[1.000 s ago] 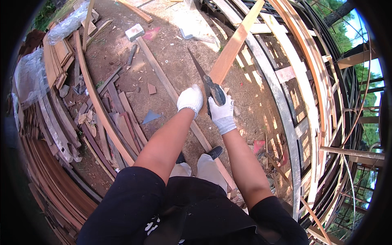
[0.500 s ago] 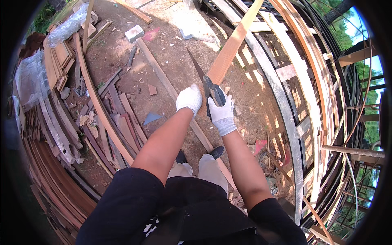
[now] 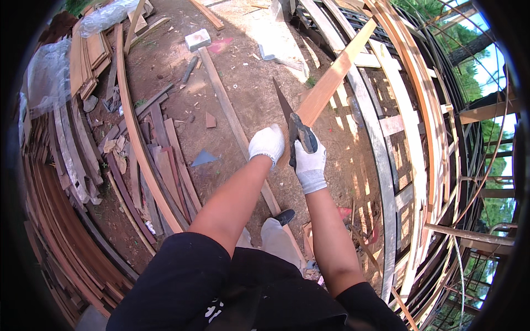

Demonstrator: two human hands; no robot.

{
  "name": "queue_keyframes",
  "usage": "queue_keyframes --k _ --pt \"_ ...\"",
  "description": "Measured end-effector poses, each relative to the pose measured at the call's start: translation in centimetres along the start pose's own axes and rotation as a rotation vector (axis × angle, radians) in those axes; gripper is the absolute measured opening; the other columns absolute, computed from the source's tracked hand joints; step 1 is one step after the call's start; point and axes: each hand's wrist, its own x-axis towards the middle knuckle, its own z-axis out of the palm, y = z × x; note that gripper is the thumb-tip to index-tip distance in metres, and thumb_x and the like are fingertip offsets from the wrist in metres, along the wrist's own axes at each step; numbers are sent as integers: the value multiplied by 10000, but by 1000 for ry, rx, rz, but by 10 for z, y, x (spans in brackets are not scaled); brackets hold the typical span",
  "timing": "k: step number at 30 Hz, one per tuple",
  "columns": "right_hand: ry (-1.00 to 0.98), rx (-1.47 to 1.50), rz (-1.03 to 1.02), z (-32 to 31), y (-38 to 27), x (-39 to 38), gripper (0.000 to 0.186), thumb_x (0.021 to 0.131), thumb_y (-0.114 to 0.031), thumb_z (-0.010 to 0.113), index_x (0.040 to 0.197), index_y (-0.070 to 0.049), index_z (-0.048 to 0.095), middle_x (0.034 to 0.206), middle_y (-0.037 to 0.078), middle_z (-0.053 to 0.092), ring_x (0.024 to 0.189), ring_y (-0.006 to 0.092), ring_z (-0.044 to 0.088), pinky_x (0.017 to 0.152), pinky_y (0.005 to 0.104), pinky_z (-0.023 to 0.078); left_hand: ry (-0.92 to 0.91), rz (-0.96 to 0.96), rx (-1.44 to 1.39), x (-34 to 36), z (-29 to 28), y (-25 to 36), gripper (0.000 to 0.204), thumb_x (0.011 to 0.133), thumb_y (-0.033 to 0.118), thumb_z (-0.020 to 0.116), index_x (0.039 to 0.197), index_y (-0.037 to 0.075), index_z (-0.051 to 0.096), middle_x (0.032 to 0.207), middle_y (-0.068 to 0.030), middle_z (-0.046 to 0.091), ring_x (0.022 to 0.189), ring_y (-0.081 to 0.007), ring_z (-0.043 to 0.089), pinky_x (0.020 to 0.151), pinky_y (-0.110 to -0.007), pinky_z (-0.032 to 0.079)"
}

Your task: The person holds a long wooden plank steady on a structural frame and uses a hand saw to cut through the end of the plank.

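My right hand (image 3: 311, 161), in a white glove, is closed around the dark handle of a handsaw (image 3: 303, 134). The saw's narrow blade points away from me and up to the left, beside the board. A long reddish-brown wooden board (image 3: 335, 76) slants from between my hands toward the far right, its far end over the wooden rails. My left hand (image 3: 267, 145), also gloved in white, is closed at the near end of this board, on its left edge; its fingertips are hidden. The saw and right hand cover part of the board.
A thin plank (image 3: 227, 107) lies on the dirt ahead, running between my feet. A pale block (image 3: 197, 39) sits at its far end. Stacked boards (image 3: 72, 231) and offcuts crowd the left. Long timber rails (image 3: 381, 149) curve along the right. A blue-grey scrap (image 3: 204, 158) lies left of me.
The view has shifted a little. Both hands, the saw and the board have come nearer to me over the ground, and the board's far end now shows. Both grips look the same.
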Motion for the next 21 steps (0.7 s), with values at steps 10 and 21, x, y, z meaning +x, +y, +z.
queue_keyframes --k 10,21 --pt "-53 29 -88 -56 -13 -175 656 814 -40 622 1448 69 492 1322 246 656 1231 290 653 1048 374 485 44 -40 -10 -2 -24 -20 675 1055 405 218 1094 -43 722 1138 -306 683 1147 -456 633 1049 -529 453" --pt "-18 -65 -80 -68 -2 -182 662 868 -167 703 1469 4 485 1317 247 646 1220 337 648 1030 380 511 87 97 122 18 0 -20 696 1075 390 189 1094 -72 709 1084 -319 693 1095 -467 655 990 -540 488"
